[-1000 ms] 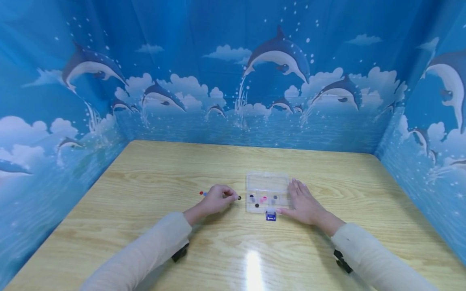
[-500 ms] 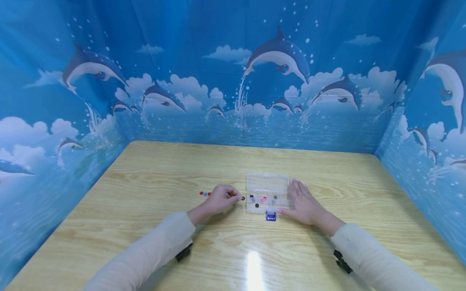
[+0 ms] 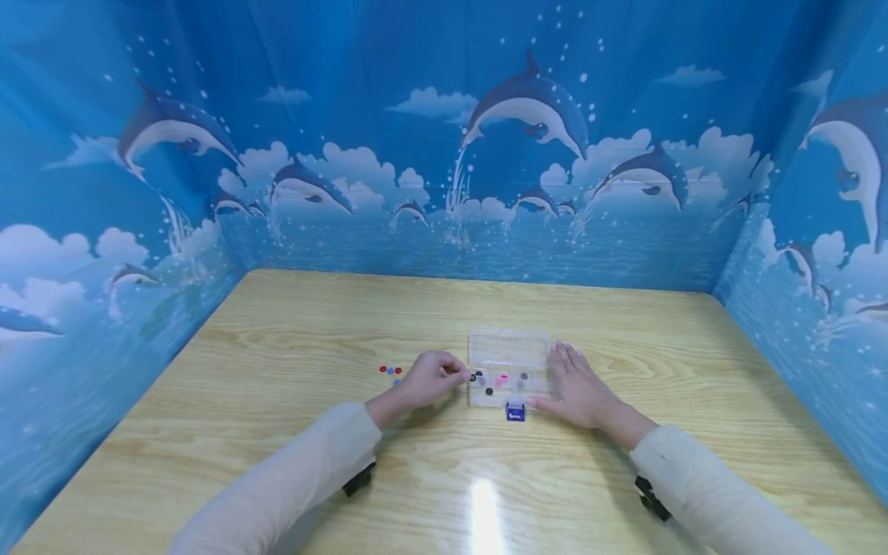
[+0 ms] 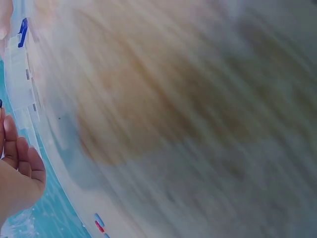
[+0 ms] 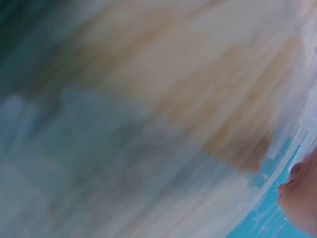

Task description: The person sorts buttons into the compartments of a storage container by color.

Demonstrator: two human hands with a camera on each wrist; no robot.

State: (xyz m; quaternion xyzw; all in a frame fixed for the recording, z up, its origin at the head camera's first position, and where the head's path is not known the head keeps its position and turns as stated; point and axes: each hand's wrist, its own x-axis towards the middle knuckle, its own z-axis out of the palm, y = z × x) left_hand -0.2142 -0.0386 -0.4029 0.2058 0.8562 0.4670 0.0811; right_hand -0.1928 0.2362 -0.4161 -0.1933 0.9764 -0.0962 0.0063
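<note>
Black bead (image 3: 473,378) only in head view

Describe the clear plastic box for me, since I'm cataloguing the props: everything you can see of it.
The clear plastic box is a small, shallow, see-through organiser lying flat on the wooden table, with a blue latch at its near edge. Inside lie small dark and pink pieces. The right hand rests flat against its right side; the left hand pinches a small dark piece at its left edge. Whether a lid covers it is unclear.
</note>
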